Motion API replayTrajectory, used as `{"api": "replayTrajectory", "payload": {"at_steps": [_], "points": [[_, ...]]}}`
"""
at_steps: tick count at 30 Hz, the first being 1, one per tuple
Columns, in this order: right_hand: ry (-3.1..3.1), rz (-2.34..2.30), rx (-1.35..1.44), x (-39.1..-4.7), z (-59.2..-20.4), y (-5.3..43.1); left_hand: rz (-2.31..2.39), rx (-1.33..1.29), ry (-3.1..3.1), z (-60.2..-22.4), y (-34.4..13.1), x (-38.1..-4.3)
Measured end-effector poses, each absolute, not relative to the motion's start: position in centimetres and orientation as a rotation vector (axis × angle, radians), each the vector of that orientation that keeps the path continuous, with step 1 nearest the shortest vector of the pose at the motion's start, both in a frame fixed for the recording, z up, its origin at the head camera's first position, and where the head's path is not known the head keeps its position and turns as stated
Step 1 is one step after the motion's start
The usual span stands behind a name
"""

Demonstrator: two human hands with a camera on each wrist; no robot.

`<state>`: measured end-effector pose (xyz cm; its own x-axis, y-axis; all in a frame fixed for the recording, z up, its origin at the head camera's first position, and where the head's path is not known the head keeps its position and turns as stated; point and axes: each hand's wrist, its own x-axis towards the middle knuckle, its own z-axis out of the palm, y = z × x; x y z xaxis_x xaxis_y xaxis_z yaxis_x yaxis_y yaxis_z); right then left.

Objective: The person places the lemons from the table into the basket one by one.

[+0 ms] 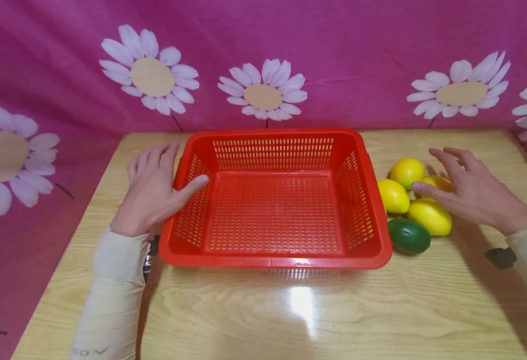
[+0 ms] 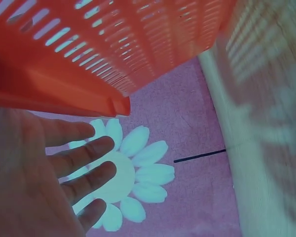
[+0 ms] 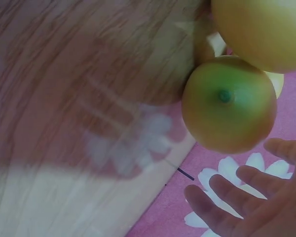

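Observation:
A red plastic basket (image 1: 272, 262) with slotted walls stands on the table, nothing inside it. At its left side is my left hand (image 1: 151, 192), thumb reaching over the rim and fingers stretched out along the outside. The left wrist view shows those fingers spread beside the basket wall (image 2: 153, 54), not curled round it. My right hand (image 1: 477, 195) hovers by several fruits, its fingers apart and holding nothing. Among them are a round yellow fruit (image 1: 407, 171), an oval yellow fruit (image 1: 431, 216) and a dark green oval fruit (image 1: 409, 236). One fruit (image 3: 228, 118) has a greenish stem end.
The wood-grain table (image 1: 263, 315) ends at a purple cloth (image 1: 344, 45) printed with white flowers, hanging behind and at the sides. The fruits lie close against the basket's right side. A bright glare spot (image 1: 302, 305) shows on the tabletop in front.

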<state>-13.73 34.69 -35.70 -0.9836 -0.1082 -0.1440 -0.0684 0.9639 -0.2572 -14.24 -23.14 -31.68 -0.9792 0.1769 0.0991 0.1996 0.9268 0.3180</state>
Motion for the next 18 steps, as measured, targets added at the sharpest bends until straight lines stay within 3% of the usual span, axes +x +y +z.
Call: {"api": "replayTrajectory", "payload": {"at_steps": [18], "points": [[2.927,-0.337,-0.051,-13.59,-36.17,35.08,-0.375,-0.329,-3.13,-31.62,-23.12,-14.23]]}}
